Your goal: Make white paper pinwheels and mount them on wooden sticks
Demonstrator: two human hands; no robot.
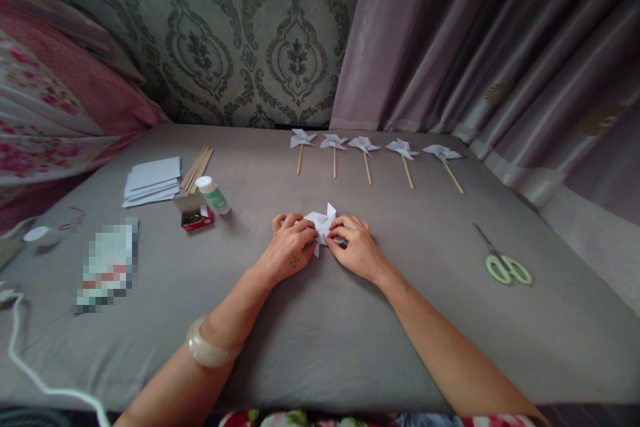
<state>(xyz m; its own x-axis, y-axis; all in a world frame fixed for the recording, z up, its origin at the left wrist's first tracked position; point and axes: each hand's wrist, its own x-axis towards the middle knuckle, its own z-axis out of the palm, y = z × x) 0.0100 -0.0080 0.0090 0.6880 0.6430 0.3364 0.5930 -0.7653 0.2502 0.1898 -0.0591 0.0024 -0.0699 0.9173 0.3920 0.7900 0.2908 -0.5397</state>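
Between my hands a white paper pinwheel (325,220) lies on the grey cloth, its blades folded and pointing outward; no stick shows on it. My left hand (291,243) grips its left side with curled fingers. From the right, my right hand (354,243) pinches the paper near the centre with thumb and forefinger. Both hands hide part of the pinwheel, so I cannot make out anything small at its middle. Beyond my left hand stand a glue bottle (215,196) with a white cap and a small open red box (200,219) holding small metallic pieces.
Several finished pinwheels on sticks (367,147) lie in a row at the back. Left are stacked white paper sheets (153,180), a bundle of wooden sticks (198,168) and a blurred packet (107,267). Green-handled scissors (503,265) lie right. A white cable (30,373) runs front left.
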